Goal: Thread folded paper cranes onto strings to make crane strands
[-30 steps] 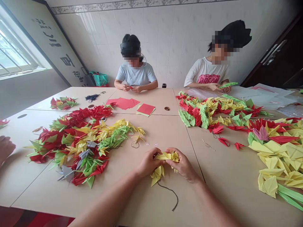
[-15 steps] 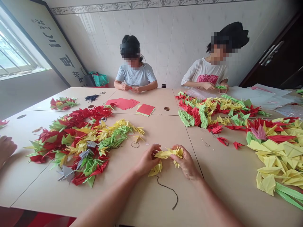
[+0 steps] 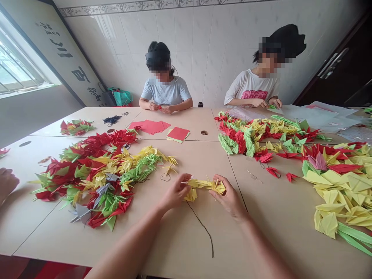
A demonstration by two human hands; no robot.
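Note:
A string of yellow folded-paper cranes [image 3: 201, 183] stretches between my two hands, just above the table. My left hand [image 3: 178, 190] grips its left end, where a few cranes droop below the fingers. Around the right end, the fingers and thumb of my right hand [image 3: 229, 197] are closed. A dark thread [image 3: 203, 226] hangs from the left part of the string and trails over the tabletop towards me. Parts of the cranes are hidden behind my fingers.
Left lies a pile of red, green and yellow cranes [image 3: 95, 166]; right, a large yellow heap [image 3: 343, 190] and more strings [image 3: 255, 133]. Red paper squares [image 3: 149, 126] lie at the back. Two people sit opposite; another person's hand [image 3: 8, 182] rests at the left edge.
My hands have drawn slightly apart, so the yellow string is straighter. The dark thread has swung from a curve to a straighter line. The person at right has lowered the green piece.

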